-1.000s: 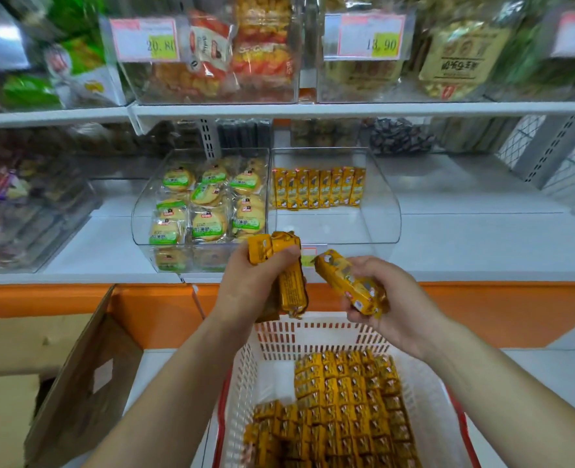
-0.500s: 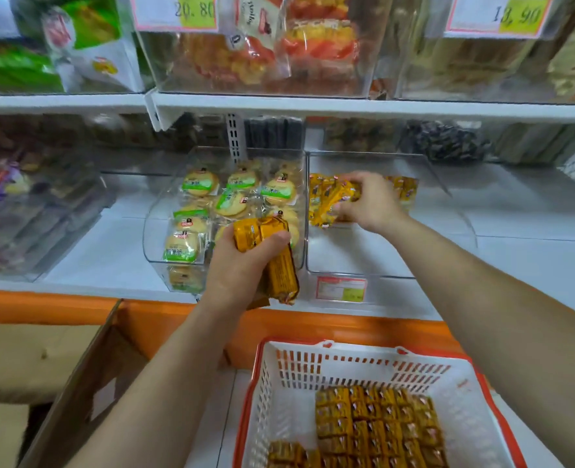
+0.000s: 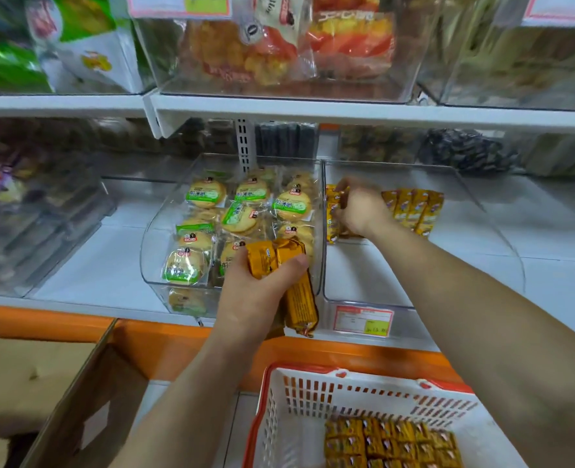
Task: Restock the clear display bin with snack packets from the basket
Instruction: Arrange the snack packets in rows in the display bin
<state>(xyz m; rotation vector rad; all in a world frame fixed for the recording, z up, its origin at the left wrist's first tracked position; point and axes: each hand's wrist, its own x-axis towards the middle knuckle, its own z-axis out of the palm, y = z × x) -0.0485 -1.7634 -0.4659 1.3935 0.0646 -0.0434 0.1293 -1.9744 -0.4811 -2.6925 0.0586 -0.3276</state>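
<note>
While left hand (image 3: 252, 298) grips packets (image 3: 299, 298) | right hand (image 3: 358, 207) in bin (image 3: 380, 275) (grasp unclear) | white shelf (image 3: 86, 265)

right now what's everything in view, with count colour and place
display bin: one, clear, lower shelf
bin packets: one row, yellow, back of display bin
price tag: one, white and red, display bin front
biscuit bin: one, clear, left of display bin
biscuits: many, green-labelled, in biscuit bin
basket: one, white, red rim, below lower shelf
basket packets: many, yellow, in basket
box: one, brown, lower left
upper bins: several, clear, top shelf
held packets: few, yellow, before biscuit bin
left hand: grips held packets
right hand: in display bin at bin packets, blurred, grip unclear
</note>
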